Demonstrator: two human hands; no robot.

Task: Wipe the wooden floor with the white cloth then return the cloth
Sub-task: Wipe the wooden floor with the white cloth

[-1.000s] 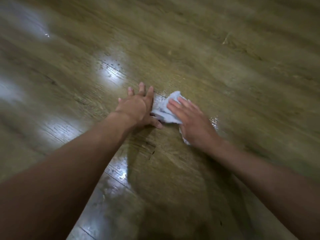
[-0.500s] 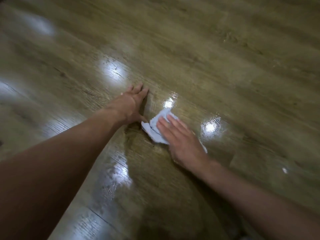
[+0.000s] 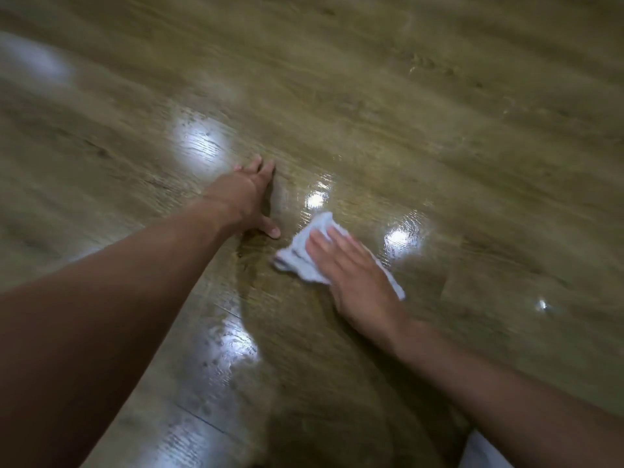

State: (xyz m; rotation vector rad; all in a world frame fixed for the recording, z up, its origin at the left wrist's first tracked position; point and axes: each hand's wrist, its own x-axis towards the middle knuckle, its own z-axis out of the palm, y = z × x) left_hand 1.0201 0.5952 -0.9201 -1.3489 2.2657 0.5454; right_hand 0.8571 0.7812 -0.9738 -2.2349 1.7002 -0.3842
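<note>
Lying crumpled on the wooden floor, the white cloth is pressed flat beneath the right hand, fingers straight; the left hand is spread on bare boards just beside it

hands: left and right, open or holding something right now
Left hand: open, palm resting on the glossy wooden floor, holding nothing.
Right hand: open, pressing flat on the crumpled white cloth.
</note>
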